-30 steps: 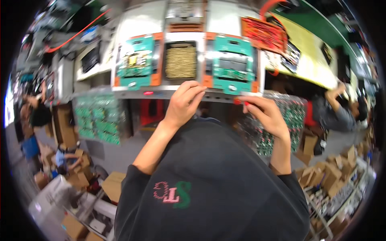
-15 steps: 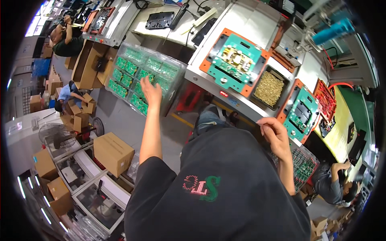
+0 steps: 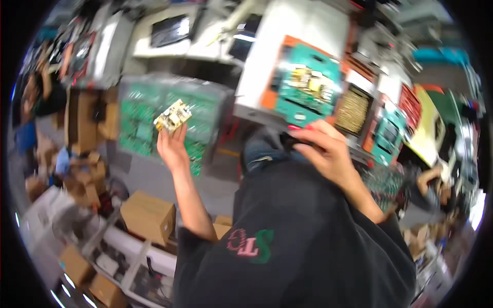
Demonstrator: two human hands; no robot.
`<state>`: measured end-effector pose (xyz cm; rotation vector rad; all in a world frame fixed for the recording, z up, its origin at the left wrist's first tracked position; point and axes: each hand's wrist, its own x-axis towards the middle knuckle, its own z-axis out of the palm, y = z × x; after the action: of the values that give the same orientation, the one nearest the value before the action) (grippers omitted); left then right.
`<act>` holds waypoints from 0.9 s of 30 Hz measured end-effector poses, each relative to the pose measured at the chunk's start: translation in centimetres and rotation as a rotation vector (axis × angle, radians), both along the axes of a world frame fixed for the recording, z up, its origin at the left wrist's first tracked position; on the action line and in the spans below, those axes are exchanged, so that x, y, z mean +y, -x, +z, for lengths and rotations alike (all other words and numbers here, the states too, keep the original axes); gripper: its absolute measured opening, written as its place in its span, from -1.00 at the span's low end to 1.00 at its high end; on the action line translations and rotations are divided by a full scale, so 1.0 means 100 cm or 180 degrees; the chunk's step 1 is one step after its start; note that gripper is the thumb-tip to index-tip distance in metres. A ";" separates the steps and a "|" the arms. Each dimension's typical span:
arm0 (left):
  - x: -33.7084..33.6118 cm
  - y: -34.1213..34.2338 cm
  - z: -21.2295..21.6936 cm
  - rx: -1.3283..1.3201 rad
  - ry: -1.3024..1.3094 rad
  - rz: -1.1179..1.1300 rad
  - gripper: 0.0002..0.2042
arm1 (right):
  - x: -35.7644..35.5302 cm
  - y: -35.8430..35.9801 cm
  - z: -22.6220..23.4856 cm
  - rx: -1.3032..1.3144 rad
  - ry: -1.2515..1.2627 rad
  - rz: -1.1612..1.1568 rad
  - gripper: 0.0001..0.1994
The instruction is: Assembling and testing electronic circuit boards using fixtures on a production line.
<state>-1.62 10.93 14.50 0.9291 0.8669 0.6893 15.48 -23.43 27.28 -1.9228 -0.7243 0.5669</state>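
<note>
My left hand (image 3: 172, 150) grips a yellowish circuit board (image 3: 174, 116) by its near edge, components facing up. Below and behind it lies a clear plastic tray (image 3: 218, 97) of green circuit boards, blurred. My right hand (image 3: 333, 153) is lifted near the front edge of the workbench, thumb and index finger a little apart, with nothing visible between them. Just beyond it, a green fixture plate (image 3: 287, 106) on an orange base carries another populated circuit board (image 3: 310, 82). To its right sits a dark bin (image 3: 368, 116) of small brass-coloured parts.
A second green fixture (image 3: 389, 131) stands at the right of the bench, with red parts (image 3: 410, 109) beyond it. A cardboard box (image 3: 147, 216) is at lower left. One co-worker (image 3: 436, 185) is at right, others at far left.
My left hand has come up out of the tray with a circuit board. My right hand has moved left and forward along the bench edge. The whole view has shifted and blurred.
</note>
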 end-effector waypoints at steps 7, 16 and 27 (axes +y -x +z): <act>-0.242 -0.110 0.075 -0.1014 0.1104 -0.2529 -0.58 | -0.101 -0.028 -0.008 -0.1256 0.0237 -0.0323 -0.43; -0.436 -0.210 0.062 -0.0232 -0.2984 -0.3563 -0.60 | -0.339 -0.086 -0.046 -0.1168 0.1130 -0.1298 -0.59; -0.468 -0.223 0.030 -0.0353 -0.4810 -0.2971 -0.68 | -0.350 -0.097 -0.064 -0.1085 0.1272 -0.0835 -0.61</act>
<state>20.71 -35.89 17.49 2.3662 -0.4370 0.4562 25.13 -58.44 20.85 -2.4798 -0.5824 0.2302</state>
